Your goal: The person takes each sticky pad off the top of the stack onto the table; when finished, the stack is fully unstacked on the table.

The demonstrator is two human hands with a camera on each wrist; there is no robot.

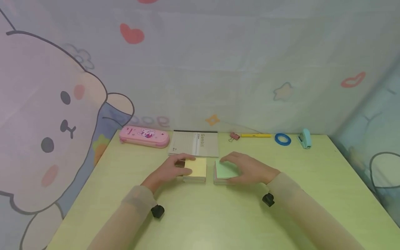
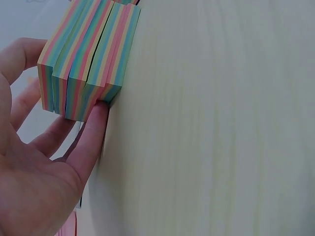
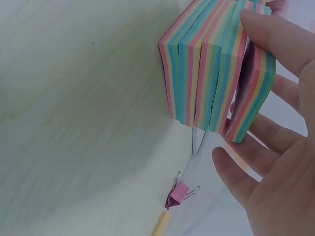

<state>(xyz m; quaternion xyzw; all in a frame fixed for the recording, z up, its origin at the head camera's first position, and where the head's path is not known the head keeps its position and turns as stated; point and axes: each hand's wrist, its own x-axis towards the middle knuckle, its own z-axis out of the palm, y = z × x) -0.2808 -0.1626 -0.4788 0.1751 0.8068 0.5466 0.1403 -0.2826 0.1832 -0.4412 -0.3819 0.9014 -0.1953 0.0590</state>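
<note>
Two stacks of sticky note pads stand side by side on the table, a narrow gap between them. My left hand (image 1: 170,168) holds the left stack (image 1: 197,166), yellow on top, from its left side; thumb and fingers bend about its near and far edges. In the left wrist view this stack (image 2: 86,64) shows striped pastel sides. From the right, my right hand (image 1: 250,168) grips the green-topped stack (image 1: 225,169). In the right wrist view its top pad (image 3: 256,98) tilts away from the lower pads (image 3: 197,83), leaving a wedge-shaped gap.
Behind the stacks lies a notebook (image 1: 187,142), with a pink pencil case (image 1: 144,136) to its left. Along the back edge to the right are a pink binder clip (image 1: 234,136), a yellow pen (image 1: 256,135), blue tape (image 1: 282,139) and a mint stapler (image 1: 305,139). A printed curtain hangs behind.
</note>
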